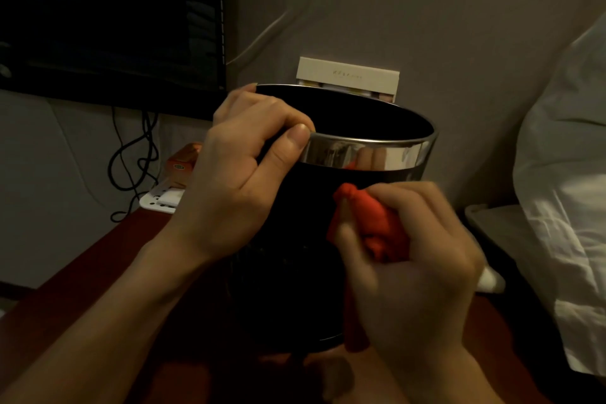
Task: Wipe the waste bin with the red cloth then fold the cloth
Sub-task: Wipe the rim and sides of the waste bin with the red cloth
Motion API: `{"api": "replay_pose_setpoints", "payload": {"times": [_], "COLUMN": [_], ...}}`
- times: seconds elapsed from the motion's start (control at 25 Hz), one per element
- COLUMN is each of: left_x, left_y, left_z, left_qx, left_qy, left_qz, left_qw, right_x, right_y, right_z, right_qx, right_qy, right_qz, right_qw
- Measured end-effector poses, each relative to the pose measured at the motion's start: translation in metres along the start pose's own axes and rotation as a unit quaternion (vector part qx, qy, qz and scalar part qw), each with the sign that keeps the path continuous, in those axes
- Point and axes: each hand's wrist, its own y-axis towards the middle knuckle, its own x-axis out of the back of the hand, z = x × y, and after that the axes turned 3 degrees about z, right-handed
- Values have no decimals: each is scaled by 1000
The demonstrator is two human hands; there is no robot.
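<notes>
Right hand (416, 259) came in closest, blurred with motion, fingers curled tight round the bunched red cloth (377, 233) and pressing it to the bin's dark side just under the shiny band. That blur suggested a scrub under way, so by my reading the wiping step was on and the folding not yet begun.

Left hand (249, 170) clamped the bin (295, 289) at its rim, thumb on the outside of the chrome band, fingers hooked over the lip. That looked like a brace, keeping the bin from turning or sliding under the rubbing.

The bin stood upright on the desk (82, 272), near the far edge, close to the wall. Its mouth was open and dark; nothing inside could be made out.

Behind it, a pale box (347, 75) leaned at the wall with faint lettering, too small to read. An orange packet (183, 164) sat by the far left edge over a white tray (160, 198); its round mark was illegible. A dark screen (111, 20) hung above, cables (131, 157) trailing, white bedding (564, 174) off right.
</notes>
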Motion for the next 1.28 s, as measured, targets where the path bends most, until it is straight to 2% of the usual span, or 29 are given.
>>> {"api": "replay_pose_setpoints", "payload": {"times": [0.12, 0.28, 0.48, 0.64, 1.28], "left_x": [0, -1, 3, 5, 15], "left_y": [0, 0, 0, 0, 0], "left_z": [0, -1, -1, 0, -3], "left_qx": [3, 4, 5, 8, 44], "left_qy": [-3, -8, -10, -26, -67], "left_qz": [-1, 6, 7, 23, 59], "left_qw": [1000, 1000, 1000, 999, 995], "right_x": [0, 11, 2, 9, 9], "right_y": [-1, 8, 2, 7, 0], "right_z": [0, -7, -2, -2, 6], "right_qx": [11, -9, 2, 4, 14], "right_qy": [-1, -3, 20, 4, 1], "right_qz": [17, -35, 1, -28, -11], "right_qw": [1000, 999, 1000, 1000, 1000]}}
